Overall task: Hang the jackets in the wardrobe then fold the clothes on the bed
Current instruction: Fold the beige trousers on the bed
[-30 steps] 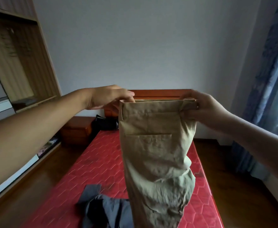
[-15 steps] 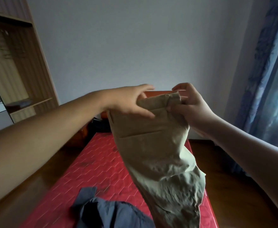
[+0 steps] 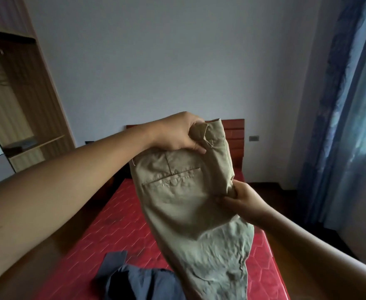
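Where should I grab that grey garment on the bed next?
Probably the flat strip at the far left of the grey garment, pinched from above: it lies spread on the bed, while the rest is bunched.

Khaki trousers (image 3: 190,213) legs cut off at bottom edge; grey garment (image 3: 138,282) partly hidden behind them.

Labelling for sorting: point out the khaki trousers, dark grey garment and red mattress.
Khaki cotton trousers (image 3: 177,202): head view, seat below back pocket.
Dark grey crumpled garment (image 3: 138,282): head view, middle folds.
Red quilted mattress (image 3: 117,230): head view, bare left part.
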